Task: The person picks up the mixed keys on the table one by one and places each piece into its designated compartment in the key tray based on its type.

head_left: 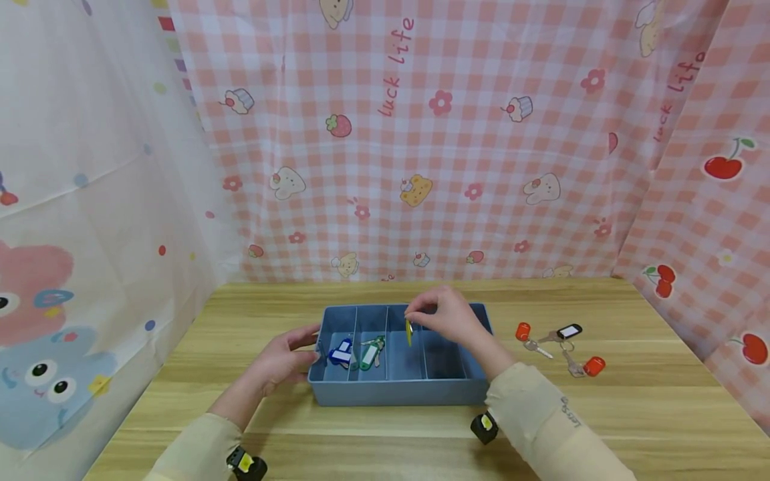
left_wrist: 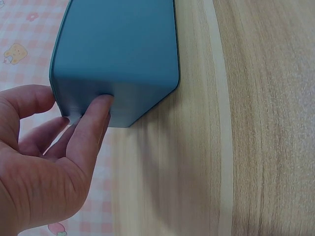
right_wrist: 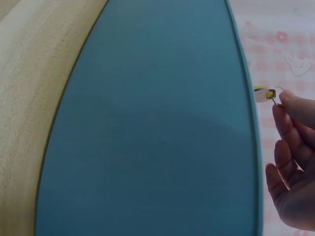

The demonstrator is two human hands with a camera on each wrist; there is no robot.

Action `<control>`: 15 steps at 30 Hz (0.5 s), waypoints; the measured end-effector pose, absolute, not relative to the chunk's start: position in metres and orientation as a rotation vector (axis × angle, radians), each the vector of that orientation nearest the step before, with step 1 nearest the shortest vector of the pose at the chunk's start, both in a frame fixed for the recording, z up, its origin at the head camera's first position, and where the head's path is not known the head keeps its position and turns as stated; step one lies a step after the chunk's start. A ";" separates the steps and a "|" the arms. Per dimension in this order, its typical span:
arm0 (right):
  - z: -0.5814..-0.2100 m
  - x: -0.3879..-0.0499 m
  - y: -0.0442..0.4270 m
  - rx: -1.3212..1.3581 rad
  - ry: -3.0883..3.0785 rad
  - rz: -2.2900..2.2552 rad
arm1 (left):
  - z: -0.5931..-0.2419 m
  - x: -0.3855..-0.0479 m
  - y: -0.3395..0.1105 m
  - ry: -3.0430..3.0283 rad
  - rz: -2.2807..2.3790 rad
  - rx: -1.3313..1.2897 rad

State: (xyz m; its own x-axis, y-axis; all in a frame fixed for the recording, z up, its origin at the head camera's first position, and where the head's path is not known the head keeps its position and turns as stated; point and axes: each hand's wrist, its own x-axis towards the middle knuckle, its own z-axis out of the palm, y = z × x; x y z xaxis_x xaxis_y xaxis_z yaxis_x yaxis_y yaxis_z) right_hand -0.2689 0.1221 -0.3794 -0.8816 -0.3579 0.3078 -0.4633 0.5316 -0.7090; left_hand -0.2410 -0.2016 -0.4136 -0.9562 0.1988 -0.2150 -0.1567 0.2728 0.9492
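Observation:
A blue-grey divided box [head_left: 397,393] stands on the table, its several compartments side by side. My left hand [head_left: 289,357] rests on the box's left end; in the left wrist view its fingers [left_wrist: 93,123] touch the end wall near the rim. Over the third compartment from the left, my right hand [head_left: 448,312] pinches a yellow key tag [head_left: 409,332] between thumb and forefinger, and the tag hangs on edge. In the right wrist view a thin metal ring shows at the fingertips. Keys with blue tags [head_left: 341,353] lie in the leftmost compartment, keys with green tags [head_left: 371,354] in the second.
Right of the box, loose on the wooden table [head_left: 650,401], lie keys with a black tag [head_left: 569,331], a red tag [head_left: 523,331] and another red tag [head_left: 594,365]. A pink checked curtain [head_left: 445,147] hangs behind, and a white printed cloth [head_left: 108,200] on the left.

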 end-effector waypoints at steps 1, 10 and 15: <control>-0.380 -0.269 0.122 0.703 -2.647 1.278 | -0.414 -0.241 -0.202 2.251 1.741 0.038; -0.382 -0.271 0.120 0.679 -2.691 1.250 | -0.412 -0.240 -0.201 2.242 1.753 0.038; -0.384 -0.271 0.120 0.700 -2.704 1.240 | -0.412 -0.240 -0.201 2.251 1.742 0.038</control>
State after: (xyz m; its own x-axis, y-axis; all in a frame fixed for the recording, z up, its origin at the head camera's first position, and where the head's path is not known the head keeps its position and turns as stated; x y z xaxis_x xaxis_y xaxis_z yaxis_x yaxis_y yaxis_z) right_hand -0.2710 0.1202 -0.3839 -0.8915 -0.3697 0.2617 -0.4396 0.5667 -0.6969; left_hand -0.2400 -0.2012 -0.4115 -0.9564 0.1987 -0.2140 -0.1572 0.2672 0.9507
